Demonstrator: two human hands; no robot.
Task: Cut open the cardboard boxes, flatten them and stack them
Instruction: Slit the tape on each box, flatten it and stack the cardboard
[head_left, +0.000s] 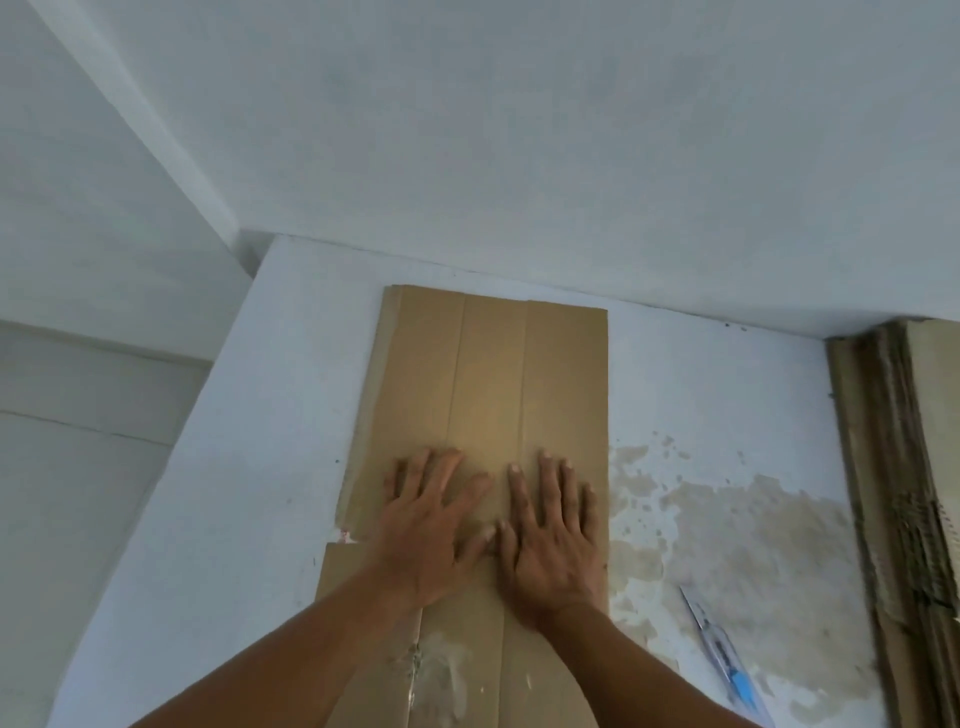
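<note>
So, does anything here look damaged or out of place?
Yes. The white surface right of the flattened cardboard is damaged: paint has flaked off in brown patches. A cutter knife lies loose on that worn area. Some torn tape remains on the cardboard's near end.

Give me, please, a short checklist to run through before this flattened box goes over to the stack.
1. Flattened box lies flat on the white surface: ok.
2. Left hand and right hand press on it with straight fingers: ok.
3. Knife lies right of the box, apart from both hands: ok.
4. Knife blade retracted: cannot tell.
5. Near end of the box pressed flat: cannot tell, the forearms cover it.
6. Stack of cardboard in place at the right edge: ok.
</note>
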